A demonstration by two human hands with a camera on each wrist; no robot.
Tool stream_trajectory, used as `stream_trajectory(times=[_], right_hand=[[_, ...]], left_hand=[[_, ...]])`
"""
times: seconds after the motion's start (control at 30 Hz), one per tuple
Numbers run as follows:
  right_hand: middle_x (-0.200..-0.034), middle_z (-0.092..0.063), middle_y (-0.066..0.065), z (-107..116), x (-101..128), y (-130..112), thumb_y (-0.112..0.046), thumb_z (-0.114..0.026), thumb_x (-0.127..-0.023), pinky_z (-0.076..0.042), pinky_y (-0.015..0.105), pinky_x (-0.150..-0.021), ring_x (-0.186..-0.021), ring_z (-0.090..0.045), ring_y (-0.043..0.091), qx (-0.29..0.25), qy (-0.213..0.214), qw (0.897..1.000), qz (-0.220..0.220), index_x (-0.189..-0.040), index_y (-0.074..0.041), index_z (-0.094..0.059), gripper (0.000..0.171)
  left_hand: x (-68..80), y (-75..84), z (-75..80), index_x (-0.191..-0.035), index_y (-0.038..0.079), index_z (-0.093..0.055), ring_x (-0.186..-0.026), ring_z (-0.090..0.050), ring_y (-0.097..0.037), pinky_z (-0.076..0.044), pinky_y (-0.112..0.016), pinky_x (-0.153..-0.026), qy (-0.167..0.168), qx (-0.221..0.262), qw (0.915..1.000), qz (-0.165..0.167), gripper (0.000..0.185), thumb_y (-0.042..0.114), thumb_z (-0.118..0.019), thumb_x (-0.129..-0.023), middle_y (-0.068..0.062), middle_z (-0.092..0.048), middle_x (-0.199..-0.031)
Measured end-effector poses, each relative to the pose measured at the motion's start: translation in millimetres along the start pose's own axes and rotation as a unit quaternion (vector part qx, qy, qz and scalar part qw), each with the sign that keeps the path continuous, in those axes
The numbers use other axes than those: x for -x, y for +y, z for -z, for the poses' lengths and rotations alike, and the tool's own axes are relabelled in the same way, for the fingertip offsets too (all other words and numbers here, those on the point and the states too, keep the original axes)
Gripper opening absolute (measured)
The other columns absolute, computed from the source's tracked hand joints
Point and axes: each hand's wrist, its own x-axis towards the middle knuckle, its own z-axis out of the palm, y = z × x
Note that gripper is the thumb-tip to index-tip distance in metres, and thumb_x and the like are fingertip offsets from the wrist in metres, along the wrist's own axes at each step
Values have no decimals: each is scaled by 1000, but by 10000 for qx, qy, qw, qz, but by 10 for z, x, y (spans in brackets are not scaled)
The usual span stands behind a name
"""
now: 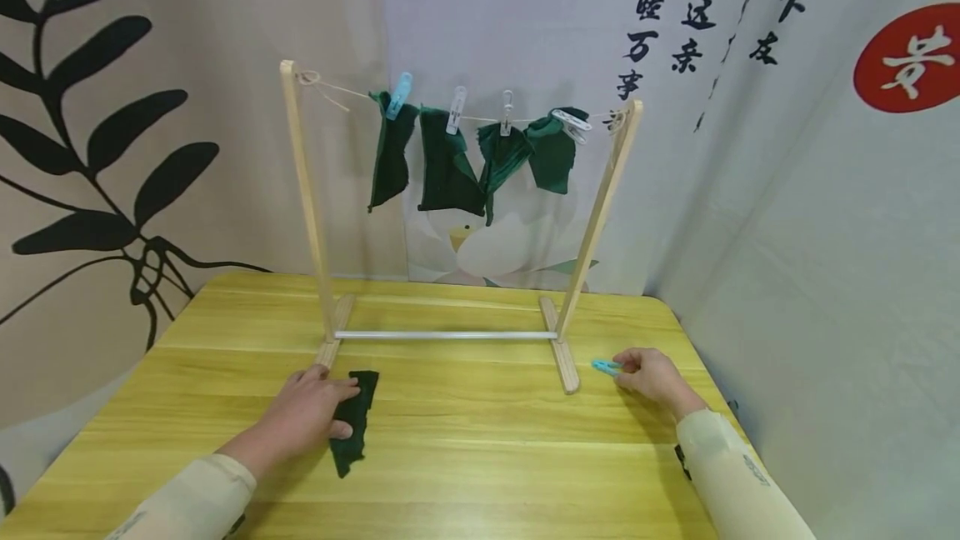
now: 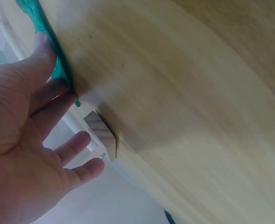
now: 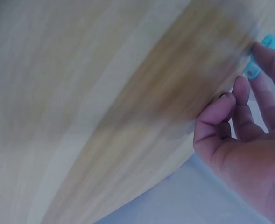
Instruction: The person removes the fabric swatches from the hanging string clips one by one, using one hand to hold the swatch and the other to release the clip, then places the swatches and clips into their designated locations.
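Observation:
A dark green cloth piece (image 1: 356,419) lies on the table at the left front. My left hand (image 1: 300,412) is at its left side, with the thumb and fingertips spread apart and touching the cloth. In the left wrist view, the ring and little fingers stretch away from the green cloth (image 2: 60,70). On the right, my right hand (image 1: 651,375) pinches a light blue clothespin (image 1: 606,367) just over the table. The right wrist view shows the clothespin (image 3: 252,70) between thumb and fingers, partly hidden by them.
A wooden rack's left post (image 1: 309,198) and right post (image 1: 600,215) carry a string with several green cloths (image 1: 450,169) clipped on it. A white bar (image 1: 446,335) joins the feet, the right foot (image 1: 566,365) beside the clothespin. A printed curtain (image 1: 787,190) hangs behind.

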Motion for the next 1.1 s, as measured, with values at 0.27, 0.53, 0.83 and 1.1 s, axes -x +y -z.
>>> stream_trajectory(times=[0.27,0.53,0.83,1.1], right_hand=[[-111,-65,10,35,-37,23,-21,-73,-89,-50,39,-83,-97,-57,21,-4,-159,9999,57,-121,-7,-67,35],[-102,-62,9,62,-73,36,-24,-74,-90,-45,31,-70,-87,-53,20,-10,-309,9995,43,-124,-8,-65,39],[-99,-60,9,76,-66,23,-23,-74,-90,-43,30,-69,-85,-52,21,-76,-400,9992,15,-126,-8,-63,41],[-98,-56,9,112,-106,39,-28,-79,-85,-40,31,-70,-85,-47,20,-119,-817,9965,111,-139,-6,-54,63]], left_hand=[[-3,-8,15,-127,11,-67,-125,-49,-41,-40,-63,-100,37,-4,10000,-59,64,39,-83,-72,-4,-62,-139],[-14,-23,-15,-125,10,-68,-123,-51,-41,-41,-63,-98,113,-108,9997,-168,64,40,-84,-71,-5,-64,-137],[-25,-26,-17,-126,10,-68,-124,-50,-41,-40,-63,-99,65,-105,9998,-142,64,39,-84,-71,-5,-64,-137],[-24,-27,-11,-126,10,-68,-121,-51,-39,-42,-61,-98,105,-144,9997,-173,64,39,-84,-71,-5,-63,-137]])
